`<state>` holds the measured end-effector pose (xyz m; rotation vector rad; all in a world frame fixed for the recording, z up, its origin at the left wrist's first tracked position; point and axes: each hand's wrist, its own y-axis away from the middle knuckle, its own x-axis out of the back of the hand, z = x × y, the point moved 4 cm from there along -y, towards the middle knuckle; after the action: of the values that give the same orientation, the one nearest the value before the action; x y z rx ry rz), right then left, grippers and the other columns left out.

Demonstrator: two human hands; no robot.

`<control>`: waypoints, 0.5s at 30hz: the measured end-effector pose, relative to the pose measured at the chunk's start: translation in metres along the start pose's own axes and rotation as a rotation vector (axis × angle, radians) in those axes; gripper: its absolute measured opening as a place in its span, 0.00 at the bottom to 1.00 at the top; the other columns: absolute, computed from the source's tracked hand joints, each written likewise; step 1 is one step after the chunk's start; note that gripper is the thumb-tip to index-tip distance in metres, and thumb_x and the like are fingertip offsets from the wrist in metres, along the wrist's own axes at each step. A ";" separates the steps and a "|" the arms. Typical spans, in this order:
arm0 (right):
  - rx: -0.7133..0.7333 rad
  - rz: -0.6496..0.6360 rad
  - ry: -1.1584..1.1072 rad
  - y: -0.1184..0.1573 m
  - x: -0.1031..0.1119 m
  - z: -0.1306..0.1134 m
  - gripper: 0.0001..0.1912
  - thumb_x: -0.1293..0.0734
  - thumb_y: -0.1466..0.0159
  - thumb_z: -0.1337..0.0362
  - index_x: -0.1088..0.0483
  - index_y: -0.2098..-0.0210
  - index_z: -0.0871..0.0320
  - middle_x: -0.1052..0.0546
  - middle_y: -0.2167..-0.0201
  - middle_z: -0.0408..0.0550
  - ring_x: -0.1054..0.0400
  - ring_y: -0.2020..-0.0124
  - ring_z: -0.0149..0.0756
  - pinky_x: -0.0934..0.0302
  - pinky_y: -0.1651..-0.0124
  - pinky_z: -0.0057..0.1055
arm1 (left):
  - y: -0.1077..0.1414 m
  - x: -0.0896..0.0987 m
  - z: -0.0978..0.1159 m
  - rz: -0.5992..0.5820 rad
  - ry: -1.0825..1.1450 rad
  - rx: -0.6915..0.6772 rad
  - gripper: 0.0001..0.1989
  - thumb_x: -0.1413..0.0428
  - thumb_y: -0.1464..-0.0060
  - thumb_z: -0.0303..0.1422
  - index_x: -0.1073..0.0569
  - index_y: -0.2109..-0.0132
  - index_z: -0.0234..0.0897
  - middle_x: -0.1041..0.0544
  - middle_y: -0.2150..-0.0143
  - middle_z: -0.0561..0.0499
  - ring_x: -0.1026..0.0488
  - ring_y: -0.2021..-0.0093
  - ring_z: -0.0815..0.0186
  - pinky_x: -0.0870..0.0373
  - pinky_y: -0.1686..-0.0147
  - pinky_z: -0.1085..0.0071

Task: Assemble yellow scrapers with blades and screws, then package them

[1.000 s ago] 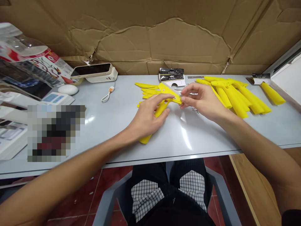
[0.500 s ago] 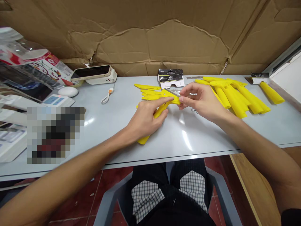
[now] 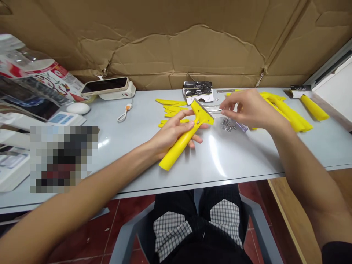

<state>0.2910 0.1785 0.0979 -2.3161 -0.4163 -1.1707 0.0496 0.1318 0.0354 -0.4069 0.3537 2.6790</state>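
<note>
My left hand [image 3: 178, 128] grips a yellow scraper [image 3: 177, 148] by its neck, handle toward me. The scraper's head is tilted up to the right and shows a metal blade along its edge and small holes. My right hand [image 3: 244, 108] is closed in a pinch over the table, to the right of the scraper head; anything between its fingertips is too small to make out. Under it lie flat metal blades [image 3: 213, 109] and a loose pile of small screws [image 3: 228, 125]. Left of the scraper head are several flat yellow plastic pieces [image 3: 170, 102].
More yellow scraper handles [image 3: 294, 113] are heaped at the right, one [image 3: 313, 107] lying apart. Black-and-white packaging cards [image 3: 198, 91] stand at the back before the cardboard wall [image 3: 214, 51]. Leftward are a phone [image 3: 106, 86], a looped white cable [image 3: 124, 112] and a white mouse [image 3: 78, 108].
My right hand has let go of the scraper head and moved right, above the screws. My left hand has turned the scraper, so its head now shows fully with the blade edge up.
</note>
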 end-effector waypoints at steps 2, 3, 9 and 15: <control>-0.005 -0.106 0.194 -0.001 -0.001 0.016 0.04 0.24 0.36 0.67 0.16 0.65 0.51 0.16 0.66 0.48 0.26 0.65 0.42 0.32 0.56 0.43 | -0.003 0.001 -0.003 -0.018 -0.010 -0.006 0.19 0.36 0.34 0.33 0.33 0.42 0.43 0.12 0.48 0.40 0.15 0.70 0.62 0.23 0.76 0.71; -0.018 -0.155 0.237 -0.001 -0.003 0.023 0.05 0.25 0.37 0.68 0.15 0.65 0.51 0.16 0.66 0.48 0.26 0.65 0.42 0.33 0.56 0.43 | -0.003 0.001 -0.004 -0.028 -0.024 -0.013 0.18 0.35 0.34 0.34 0.33 0.43 0.43 0.12 0.48 0.40 0.15 0.70 0.62 0.23 0.76 0.71; -0.069 -0.258 0.281 0.000 -0.017 0.039 0.10 0.25 0.37 0.71 0.12 0.63 0.50 0.15 0.64 0.50 0.26 0.68 0.41 0.35 0.64 0.40 | -0.002 0.000 -0.005 -0.096 -0.129 -0.056 0.20 0.36 0.34 0.37 0.36 0.42 0.45 0.13 0.46 0.40 0.16 0.71 0.62 0.22 0.75 0.68; -0.034 -0.224 0.236 -0.001 -0.027 0.034 0.10 0.24 0.39 0.74 0.13 0.68 0.51 0.16 0.67 0.49 0.28 0.68 0.42 0.39 0.67 0.40 | -0.001 -0.002 -0.006 -0.124 -0.198 -0.096 0.19 0.38 0.32 0.42 0.37 0.42 0.44 0.14 0.45 0.40 0.15 0.70 0.61 0.20 0.74 0.65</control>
<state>0.2974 0.1972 0.0588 -2.1669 -0.5829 -1.5491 0.0537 0.1300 0.0300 -0.1818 0.1368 2.5929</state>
